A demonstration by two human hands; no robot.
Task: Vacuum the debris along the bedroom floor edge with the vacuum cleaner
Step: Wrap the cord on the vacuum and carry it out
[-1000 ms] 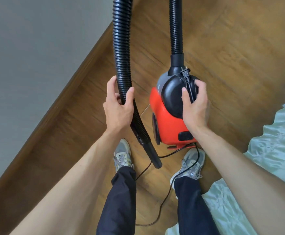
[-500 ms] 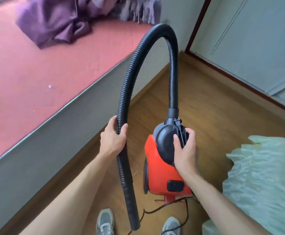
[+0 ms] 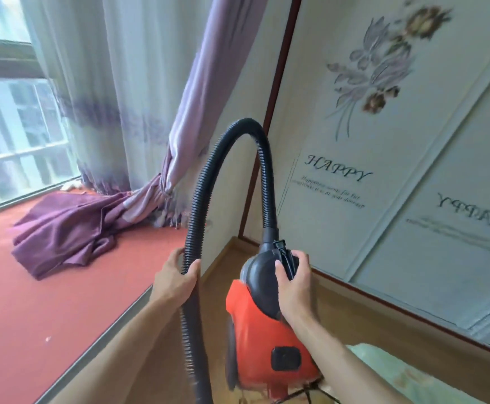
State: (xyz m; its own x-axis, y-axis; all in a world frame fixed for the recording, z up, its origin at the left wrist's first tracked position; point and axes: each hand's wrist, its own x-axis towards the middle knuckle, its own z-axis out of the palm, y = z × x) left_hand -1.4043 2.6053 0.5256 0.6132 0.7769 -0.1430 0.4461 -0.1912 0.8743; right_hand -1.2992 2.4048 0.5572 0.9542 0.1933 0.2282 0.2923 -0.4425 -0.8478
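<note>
1. Above the strip of wooden floor (image 3: 366, 322) between the red window seat (image 3: 39, 310) and a sliding door (image 3: 413, 158), the vacuum cleaner (image 3: 264, 342) sits low in the middle of the view. Its orange body is blurred, and whether it touches the floor cannot be told.
2. The right hand (image 3: 295, 284) is curled round the handle (image 3: 285, 256) on the vacuum's black domed top, thumb on the near side and fingers over the far side.
3. The left hand (image 3: 176, 275) is wrapped round the black ribbed hose (image 3: 208, 173), thumb and fingers closed on it.
4. The hose rises from the front of the dome, arches over and drops through the left hand, leaving the view at the bottom edge.
5. A thin black cord (image 3: 306, 397) shows under the vacuum's rear.
6. A purple curtain (image 3: 185, 106) hangs at the window (image 3: 13, 132), its lower end heaped on the window seat.
7. The door carries a flower print and the word "HAPPY".
8. A pale green bed cover (image 3: 407, 377) lies at the lower right.
</note>
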